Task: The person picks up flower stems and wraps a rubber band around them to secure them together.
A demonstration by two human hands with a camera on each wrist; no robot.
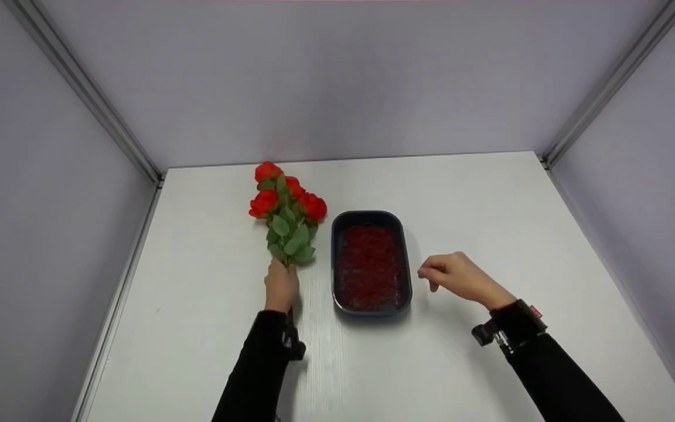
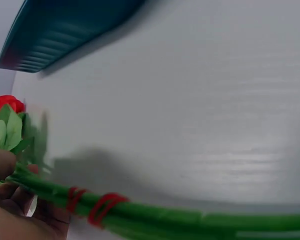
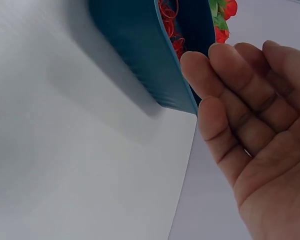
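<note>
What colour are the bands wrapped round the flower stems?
Red bands on the green stems, clearest in the left wrist view.

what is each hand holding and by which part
The left hand grips the bunch of red flowers by its stems. The right hand holds nothing.

From head height we look down on the whole table (image 1: 466, 193); our wrist views sit close, both sharing the blue tray (image 1: 337, 234) (image 2: 65, 25) (image 3: 140, 55).
</note>
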